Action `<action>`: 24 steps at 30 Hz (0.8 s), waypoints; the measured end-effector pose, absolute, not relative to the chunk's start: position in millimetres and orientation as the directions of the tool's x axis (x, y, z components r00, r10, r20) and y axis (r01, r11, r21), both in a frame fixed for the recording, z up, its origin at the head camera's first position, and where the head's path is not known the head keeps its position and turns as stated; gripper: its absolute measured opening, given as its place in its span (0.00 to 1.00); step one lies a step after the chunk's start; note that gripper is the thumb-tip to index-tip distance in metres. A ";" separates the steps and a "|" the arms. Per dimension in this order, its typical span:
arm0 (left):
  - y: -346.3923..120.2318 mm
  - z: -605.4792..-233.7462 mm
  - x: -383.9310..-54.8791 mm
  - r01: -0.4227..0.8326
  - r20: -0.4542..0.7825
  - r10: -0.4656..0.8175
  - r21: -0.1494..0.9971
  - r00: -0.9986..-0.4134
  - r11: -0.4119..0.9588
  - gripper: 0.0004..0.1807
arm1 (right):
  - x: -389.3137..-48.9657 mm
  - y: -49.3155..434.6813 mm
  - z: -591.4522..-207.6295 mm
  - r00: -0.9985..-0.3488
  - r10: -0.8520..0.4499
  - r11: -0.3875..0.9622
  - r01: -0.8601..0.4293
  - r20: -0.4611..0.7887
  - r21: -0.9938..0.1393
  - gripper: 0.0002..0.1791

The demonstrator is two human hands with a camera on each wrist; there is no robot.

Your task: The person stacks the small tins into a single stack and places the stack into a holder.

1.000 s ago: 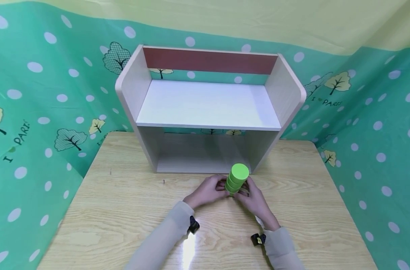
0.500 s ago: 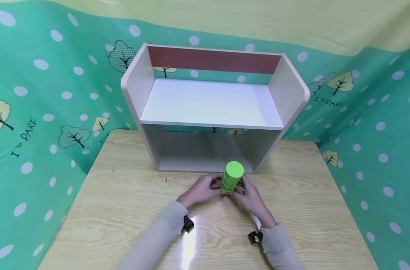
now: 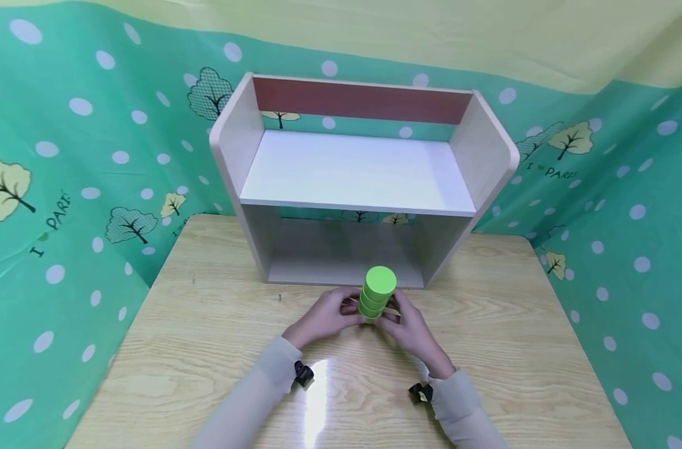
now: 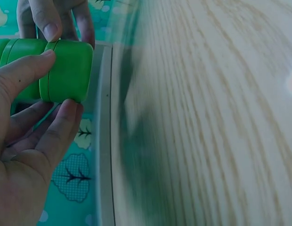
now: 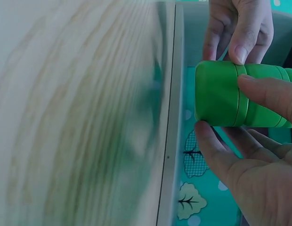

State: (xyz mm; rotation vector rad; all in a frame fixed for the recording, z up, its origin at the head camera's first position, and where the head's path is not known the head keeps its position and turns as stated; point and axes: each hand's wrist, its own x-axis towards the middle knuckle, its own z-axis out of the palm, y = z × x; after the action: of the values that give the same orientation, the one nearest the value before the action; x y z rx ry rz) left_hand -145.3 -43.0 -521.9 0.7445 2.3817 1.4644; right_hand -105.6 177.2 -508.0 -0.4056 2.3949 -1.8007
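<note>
Both hands hold a green stack of round containers [image 3: 379,287] with smooth sides and several seams, in front of the shelf unit. My left hand [image 3: 325,315] grips its lower part from the left, thumb across the near side in the left wrist view. From the right, my right hand [image 3: 409,327] grips the same lower section, its thumb [image 5: 266,92] near a seam. The stack's rounded bottom end [image 4: 73,70] hangs a little above the table in the wrist views. Its top tilts slightly away to the right in the head view.
A white two-level shelf unit [image 3: 352,171] with a reddish-brown back board [image 3: 363,100] stands just behind the hands. The wooden table [image 3: 206,349] reaches out on both sides. A green patterned curtain [image 3: 83,149] hangs behind and along the sides.
Both hands have carried the green stack leftward along the front of the shelf unit, keeping their grip. The head view has turned slightly left.
</note>
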 end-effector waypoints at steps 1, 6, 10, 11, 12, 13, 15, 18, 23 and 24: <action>-44.3 -520.7 -144.8 0.295 0.057 0.541 0.883 -0.839 0.364 0.32 | -105.8 176.3 -507.3 -0.955 -0.287 0.255 -0.146 0.069 -0.956 0.35; -49.4 -513.7 -143.4 0.286 0.061 0.534 0.892 -0.843 0.350 0.31 | -106.2 172.3 -503.4 -0.948 -0.302 0.244 -0.177 0.099 -0.953 0.36; -52.5 -508.3 -142.4 0.262 0.049 0.528 0.904 -0.848 0.338 0.30 | -106.4 169.9 -499.8 -0.948 -0.300 0.256 -0.188 0.107 -0.948 0.38; -53.2 -507.2 -142.2 0.258 0.048 0.527 0.907 -0.848 0.333 0.30 | -106.3 169.2 -498.7 -0.948 -0.299 0.258 -0.189 0.108 -0.947 0.38; -53.9 -506.1 -142.0 0.257 0.050 0.527 0.909 -0.848 0.328 0.30 | -106.2 168.5 -497.3 -0.949 -0.298 0.258 -0.187 0.106 -0.948 0.38; -54.5 -505.0 -141.8 0.257 0.052 0.527 0.910 -0.848 0.324 0.30 | -105.9 167.7 -495.2 -0.949 -0.298 0.257 -0.186 0.105 -0.949 0.38; -55.7 -503.4 -141.7 0.263 0.061 0.526 0.911 -0.848 0.317 0.29 | -104.3 165.9 -487.4 -0.948 -0.301 0.254 -0.186 0.105 -0.949 0.37; -58.2 -499.5 -141.0 0.266 0.073 0.522 0.914 -0.850 0.306 0.29 | -100.1 162.8 -471.0 -0.942 -0.314 0.245 -0.198 0.116 -0.949 0.35; -62.0 -490.4 -139.5 0.264 0.082 0.518 0.920 -0.851 0.289 0.29 | -95.4 158.9 -451.7 -0.932 -0.326 0.229 -0.237 0.155 -0.944 0.35; -62.4 -489.2 -139.6 0.262 0.080 0.518 0.921 -0.851 0.288 0.29 | -95.2 158.4 -450.1 -0.932 -0.326 0.229 -0.241 0.159 -0.943 0.35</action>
State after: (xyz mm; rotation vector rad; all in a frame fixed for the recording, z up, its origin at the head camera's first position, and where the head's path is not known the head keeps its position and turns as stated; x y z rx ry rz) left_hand -139.6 -62.4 -489.2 0.7186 2.3220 1.5909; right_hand -95.2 158.4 -450.1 -0.5555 2.4053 -1.8249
